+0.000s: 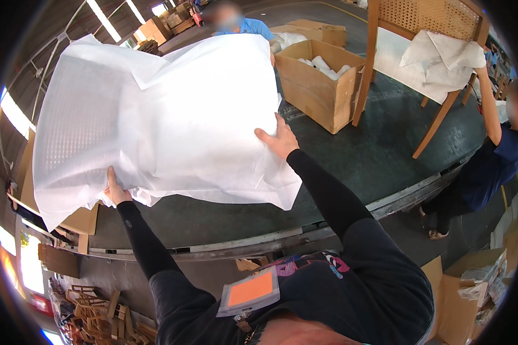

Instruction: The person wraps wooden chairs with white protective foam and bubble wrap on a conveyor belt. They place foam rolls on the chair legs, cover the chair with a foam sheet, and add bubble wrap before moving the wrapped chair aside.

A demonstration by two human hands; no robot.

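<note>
Head view: both hands' fingers [269, 137] clamped on white foam sheet [155, 115] edges.

Both arms extended forward and up from the lower edge, in long black sleeves. Left arm nearly straight; left hand [115, 192] raised, thumb up, fingers [110, 177] hidden behind what it grips, so apparently pinched shut. Right arm bent slightly at the elbow, reaching higher and farther out; right hand [279, 140] palm forward, thumb spread to the left, fingers curled closed in a grip.
</note>
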